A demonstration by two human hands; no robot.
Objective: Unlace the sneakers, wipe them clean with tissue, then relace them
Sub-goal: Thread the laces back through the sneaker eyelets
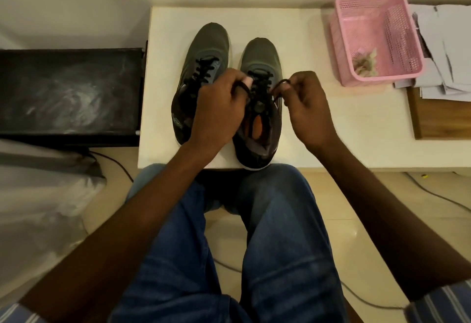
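Two loops of black lace [265, 91] sit in your fingers: the left hand [219, 108] curls its fingers round one loop near 
the tongue, and the right hand [305, 108] pinches the other loop just off the shoe's right edge. Both loops belong to the right sneaker [261, 63], which stands on the white tabletop [318, 129] touching or nearly touching the left sneaker [207, 42], toes pointing away from you.

Judgement: final stage, tying the bow. Both shoes show laces crossed through the eyelets, and crumpled tissue [364, 64] lies in the pink basket [377, 40], so wiping looks done. Whether the left sneaker's bow is tied cannot be told; your left hand hides it.

Next move: cross the loops, tuck one under, pull outward evenly.

Pose: both wrists raised over the shoe, forearms converging from your lap, knuckles up.
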